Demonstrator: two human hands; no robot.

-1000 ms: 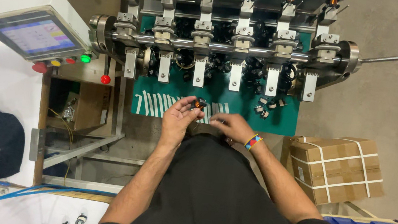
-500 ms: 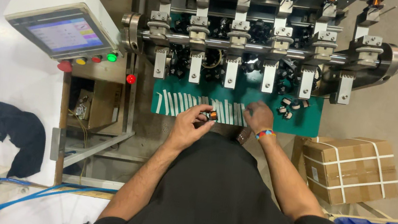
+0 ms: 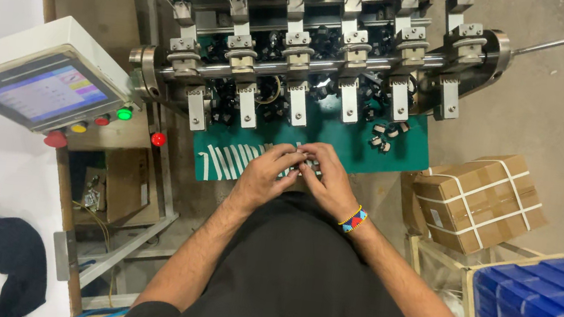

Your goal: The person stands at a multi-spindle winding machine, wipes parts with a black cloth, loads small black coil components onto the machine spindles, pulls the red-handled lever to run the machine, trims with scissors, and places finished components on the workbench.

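Looking left to right, you pass the tilted control screen [image 3: 46, 90], then your left hand [image 3: 267, 174] and right hand [image 3: 325, 178] meeting fingertip to fingertip over the green work plate [image 3: 368, 155], pinching small dark parts [image 3: 297, 167] between them; whatever else they grip is hidden. A strapped cardboard box [image 3: 478, 197] sits right.

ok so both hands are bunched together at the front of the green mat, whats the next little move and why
Probably lift the small part up to one of the clamp holders on the machine's bar. The left hand and right hand meet fingertip to fingertip over the green mat, seemingly pinching something tiny, though what it is stays hidden. The holders sit in a row just above the hands, so that is the likely place.
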